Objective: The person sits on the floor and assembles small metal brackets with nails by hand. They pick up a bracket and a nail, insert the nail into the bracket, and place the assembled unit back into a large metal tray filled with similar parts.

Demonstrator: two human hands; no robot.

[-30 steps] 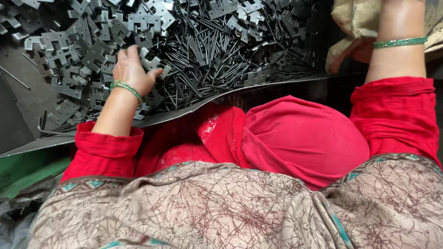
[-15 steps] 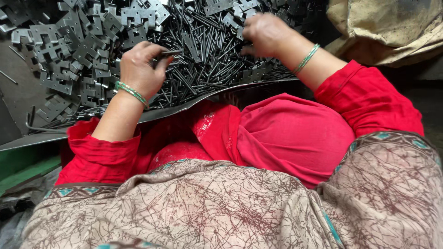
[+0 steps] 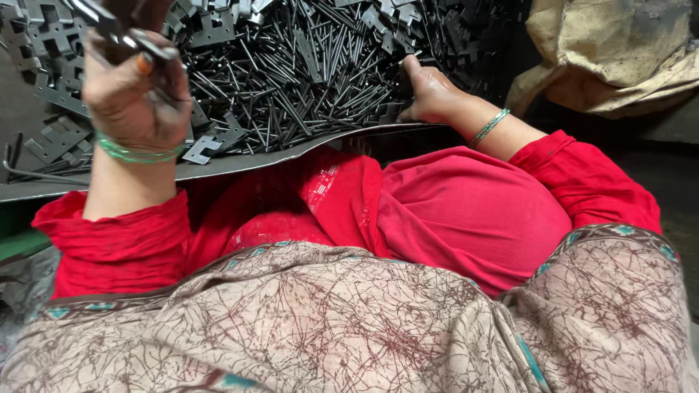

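My left hand (image 3: 135,91) is raised above the sheet-metal tray (image 3: 240,161), fingers closed around a few thin dark metal rods (image 3: 116,29) and a flat bracket. My right hand (image 3: 429,91) rests low on the heap of dark metal rods (image 3: 291,80) near the tray's front edge, fingers curled into the rods; whether it grips any I cannot tell. Flat cross-shaped metal brackets (image 3: 54,135) lie mixed in at the left and along the back. Both wrists wear green bangles, and both arms have red sleeves.
A tan sack (image 3: 619,58) slumps at the upper right beside the tray. My lap, covered by red cloth (image 3: 466,211) and a patterned beige shawl (image 3: 349,327), fills the lower half. A green edge (image 3: 18,244) shows at the left under the tray.
My left hand has lifted up off the heap with rods in it. My right hand came down from the sack to the heap and now rests at the tray's front edge.
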